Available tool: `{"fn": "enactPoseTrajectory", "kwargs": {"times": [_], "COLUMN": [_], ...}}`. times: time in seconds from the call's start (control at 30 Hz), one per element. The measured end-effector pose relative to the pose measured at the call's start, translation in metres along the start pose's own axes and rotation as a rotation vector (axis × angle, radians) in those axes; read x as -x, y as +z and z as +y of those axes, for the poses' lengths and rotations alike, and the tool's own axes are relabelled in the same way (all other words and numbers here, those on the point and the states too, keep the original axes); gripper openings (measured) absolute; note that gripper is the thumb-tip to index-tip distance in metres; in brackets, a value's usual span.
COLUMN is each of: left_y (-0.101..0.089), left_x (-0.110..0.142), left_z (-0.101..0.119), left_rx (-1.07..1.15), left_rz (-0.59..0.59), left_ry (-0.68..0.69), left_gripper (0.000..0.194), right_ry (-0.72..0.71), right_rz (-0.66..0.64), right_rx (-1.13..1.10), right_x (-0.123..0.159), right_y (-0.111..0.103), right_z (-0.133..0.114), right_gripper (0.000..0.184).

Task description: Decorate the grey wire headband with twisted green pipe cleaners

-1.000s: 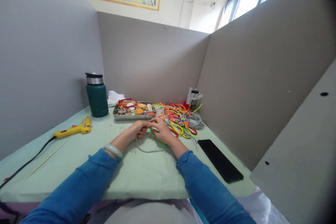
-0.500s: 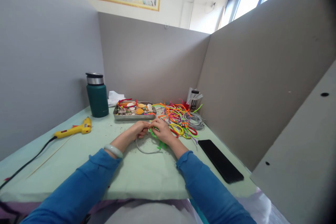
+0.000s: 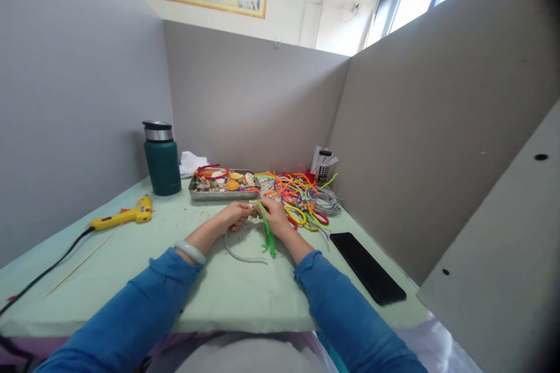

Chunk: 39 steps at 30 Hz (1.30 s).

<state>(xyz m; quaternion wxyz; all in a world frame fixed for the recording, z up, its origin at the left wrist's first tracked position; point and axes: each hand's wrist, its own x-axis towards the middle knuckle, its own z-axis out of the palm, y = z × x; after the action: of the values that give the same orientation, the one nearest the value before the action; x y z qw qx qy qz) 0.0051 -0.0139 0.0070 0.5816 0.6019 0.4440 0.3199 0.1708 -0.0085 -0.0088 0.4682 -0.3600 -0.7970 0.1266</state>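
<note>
My left hand (image 3: pixel 235 217) is closed in a pinch, and a thin grey cord (image 3: pixel 238 256) hangs from it in a curve down to the tabletop. Close against it, my right hand (image 3: pixel 272 215) is closed on a bright green pipe cleaner (image 3: pixel 266 230), whose ends dangle below the fingers. The fingertips of both hands nearly meet, so the spot where cord and green strand come together is hidden. Just behind the hands stands a metal tray (image 3: pixel 210 197) of shells and small stones, with a red loop (image 3: pixel 225 172) on top.
A heap of colourful pipe cleaners (image 3: pixel 297 192) and a grey cord coil (image 3: pixel 326 203) lie behind my right hand. A black phone (image 3: pixel 367 268) is at the right. On the left are a yellow glue gun (image 3: pixel 122 217), a thin wooden stick (image 3: pixel 83 261) and a green bottle (image 3: pixel 163 163).
The green pipe cleaner now hangs lower and more visibly in front of my right hand. The grey cord's loose end has shifted slightly towards me. Both hands stay nearly in place.
</note>
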Motion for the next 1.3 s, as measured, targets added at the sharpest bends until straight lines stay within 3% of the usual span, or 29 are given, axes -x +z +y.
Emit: {"fn": "enactPoseTrajectory", "kwargs": {"times": [0.2,0.7,1.3], "left_y": [0.009,0.009,0.008], "left_x": [0.009,0.009,0.006], "left_z": [0.009,0.008,0.006], "left_rx": [-0.072,-0.210,-0.178], "left_rz": [0.007,0.027,0.002], "left_ry": [0.045,0.104,0.098], "left_gripper": [0.036,0.047,0.047], "right_ry": [0.159,0.272,0.386], "right_rz": [0.049,0.057,0.016], "right_rx": [0.006,-0.012,-0.145], "right_x": [0.000,-0.002,-0.004], "right_y": [0.000,0.000,0.004], "right_z": [0.003,0.002,0.012], "right_gripper": [0.031,0.031,0.034]}}
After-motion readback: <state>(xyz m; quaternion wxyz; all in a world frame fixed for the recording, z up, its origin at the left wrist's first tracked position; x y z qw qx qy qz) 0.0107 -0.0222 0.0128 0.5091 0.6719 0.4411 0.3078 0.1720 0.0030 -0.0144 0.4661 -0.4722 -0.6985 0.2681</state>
